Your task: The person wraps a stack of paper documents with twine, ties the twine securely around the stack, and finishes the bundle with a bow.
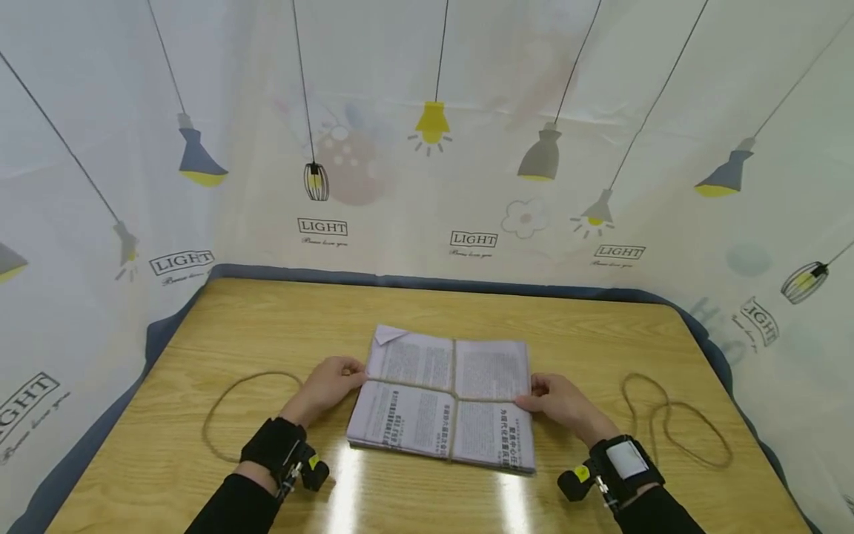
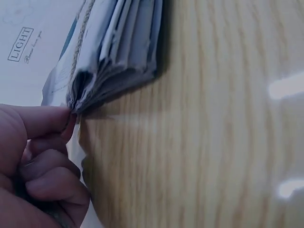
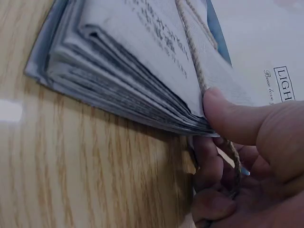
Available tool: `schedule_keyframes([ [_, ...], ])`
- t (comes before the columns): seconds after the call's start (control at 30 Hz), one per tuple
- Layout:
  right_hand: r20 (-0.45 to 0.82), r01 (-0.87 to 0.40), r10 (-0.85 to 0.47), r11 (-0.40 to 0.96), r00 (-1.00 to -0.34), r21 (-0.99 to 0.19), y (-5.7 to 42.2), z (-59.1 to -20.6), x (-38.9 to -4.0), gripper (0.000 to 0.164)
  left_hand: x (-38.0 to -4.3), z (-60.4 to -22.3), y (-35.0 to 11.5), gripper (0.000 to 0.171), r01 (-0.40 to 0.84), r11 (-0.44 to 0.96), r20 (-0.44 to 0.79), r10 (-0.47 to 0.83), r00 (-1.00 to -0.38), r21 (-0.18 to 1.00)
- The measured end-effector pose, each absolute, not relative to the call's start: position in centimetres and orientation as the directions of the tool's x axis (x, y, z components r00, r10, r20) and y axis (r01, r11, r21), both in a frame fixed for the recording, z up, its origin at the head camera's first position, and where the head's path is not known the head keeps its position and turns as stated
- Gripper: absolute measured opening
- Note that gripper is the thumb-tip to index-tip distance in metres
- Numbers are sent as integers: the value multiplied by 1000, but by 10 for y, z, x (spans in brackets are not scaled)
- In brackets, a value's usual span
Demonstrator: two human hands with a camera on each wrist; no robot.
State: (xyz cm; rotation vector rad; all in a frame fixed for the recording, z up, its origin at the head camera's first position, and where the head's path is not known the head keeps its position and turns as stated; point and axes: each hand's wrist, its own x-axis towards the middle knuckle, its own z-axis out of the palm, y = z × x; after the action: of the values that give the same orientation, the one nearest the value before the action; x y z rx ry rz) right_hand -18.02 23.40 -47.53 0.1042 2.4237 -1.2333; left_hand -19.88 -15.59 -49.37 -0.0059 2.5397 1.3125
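Observation:
A stack of folded newspapers [image 1: 410, 363] lies flat on the table, with twine [image 1: 455, 397] crossing over its top both ways. At the stack's left edge my left hand [image 1: 328, 386] pinches the twine between thumb and forefinger; in the left wrist view the fingertips meet right at the newspapers' side [image 2: 128, 42]. Opposite, my right hand [image 1: 563, 400] grips the right edge. The right wrist view has its thumb on the twine [image 3: 192, 45] at the stack's rim, fingers curled beneath, and a strand hanging through them. The underside of the stack is hidden.
Loose twine curves over the wooden table [image 1: 280, 319] beyond each hand: one loop [image 1: 212, 415] at left, another tail [image 1: 694, 404] at right. A white curtain [image 1: 400, 245] printed with lamps surrounds the table's back and sides. Each wrist wears a strapped camera.

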Motion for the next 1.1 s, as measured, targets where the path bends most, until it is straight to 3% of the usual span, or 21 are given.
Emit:
schedule_keyframes([
  [0.2, -369, 234, -142, 558, -918, -796, 235, -477, -177, 22, -198, -488, -154, 10, 17, 729, -164, 177, -970, 685],
  [0.33, -359, 235, -153, 517, -921, -823, 237, -481, -177, 25, -196, -484, -148, 14, 46, 776, -185, 207, -961, 628],
  [0.47, -348, 236, -165, 470, -923, -850, 240, -487, -177, 28, -195, -490, -149, 34, -22, 682, -261, 250, -933, 731],
  [0.6, -325, 221, -166, 451, -931, -865, 243, -490, -176, 31, -195, -496, -158, 45, -70, 517, -262, 308, -915, 853],
  [0.8, -304, 207, -163, 437, -939, -875, 244, -488, -175, 31, -193, -494, -169, 35, -97, 361, -255, 422, -870, 928],
  [0.93, -288, 181, -208, 419, -935, -890, 247, -488, -176, 30, -193, -495, -171, 28, -82, 376, -261, 455, -852, 923],
  [1.1, -277, 140, -261, 444, -925, -885, 253, -487, -177, 29, -190, -494, -170, 20, 36, 448, -191, 451, -872, 893],
])
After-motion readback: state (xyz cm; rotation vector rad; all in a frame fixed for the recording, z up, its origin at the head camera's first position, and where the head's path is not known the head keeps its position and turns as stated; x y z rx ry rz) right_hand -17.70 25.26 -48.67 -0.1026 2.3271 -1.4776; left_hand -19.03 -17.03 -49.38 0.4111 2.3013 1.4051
